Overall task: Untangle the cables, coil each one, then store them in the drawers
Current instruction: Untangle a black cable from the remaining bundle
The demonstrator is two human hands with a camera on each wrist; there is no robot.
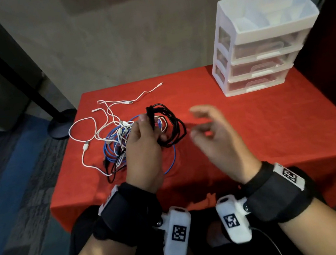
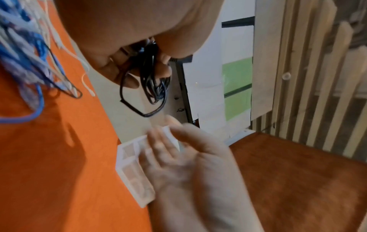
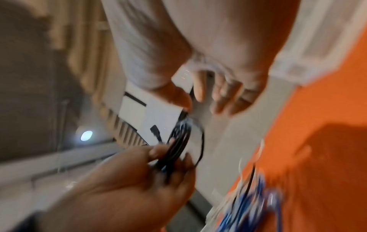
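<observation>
My left hand (image 1: 143, 137) grips a coiled black cable (image 1: 172, 124) above the red table (image 1: 248, 127); the left wrist view shows the black cable (image 2: 152, 83) pinched between thumb and fingers. Beneath it lies a tangle of blue cable (image 1: 114, 147) and white cables (image 1: 106, 118). My right hand (image 1: 207, 126), blurred, hovers to the right of the coil with fingers loosely spread and nothing in it. The right wrist view shows that right hand (image 3: 210, 94) just above the black cable (image 3: 178, 141) held by the left hand (image 3: 158, 164).
A white plastic drawer unit (image 1: 262, 40) with three clear drawers, all closed, stands at the table's back right corner. Bare red cloth lies between it and the hands. A black floor stand base (image 1: 62, 124) sits off the table's left edge.
</observation>
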